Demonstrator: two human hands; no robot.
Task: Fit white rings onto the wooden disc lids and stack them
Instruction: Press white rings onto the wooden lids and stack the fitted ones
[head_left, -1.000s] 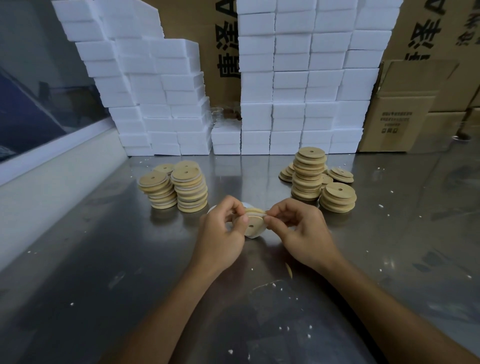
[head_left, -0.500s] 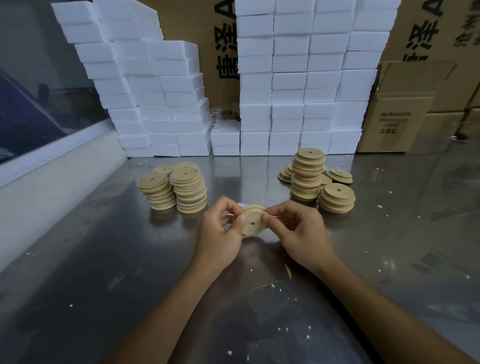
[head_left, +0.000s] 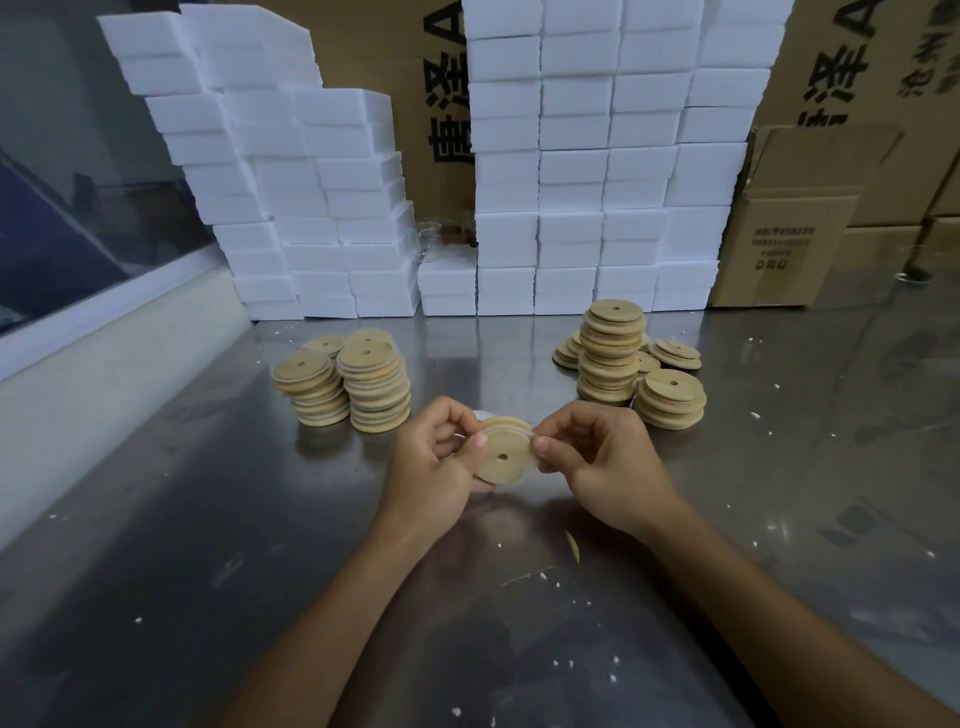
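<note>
A wooden disc lid (head_left: 503, 460) with a small centre hole stands on edge above the metal table (head_left: 208, 519), face toward me. My left hand (head_left: 434, 460) grips its left rim with thumb on the face. My right hand (head_left: 597, 462) pinches the right rim, where a thin white ring (head_left: 519, 430) runs round the upper edge. Stacks of lids with white rings (head_left: 374, 387) stand at the left. Stacks of plain wooden lids (head_left: 613, 358) stand at the right.
Walls of white foam blocks (head_left: 597, 156) and cardboard boxes (head_left: 789, 228) line the back of the table. A white ledge (head_left: 104, 332) runs along the left. White crumbs and a wood sliver (head_left: 572, 545) lie on the table near me.
Both hands have turned the lid a little, so its flat face with the hole shows more toward me. The stacks have not moved.
</note>
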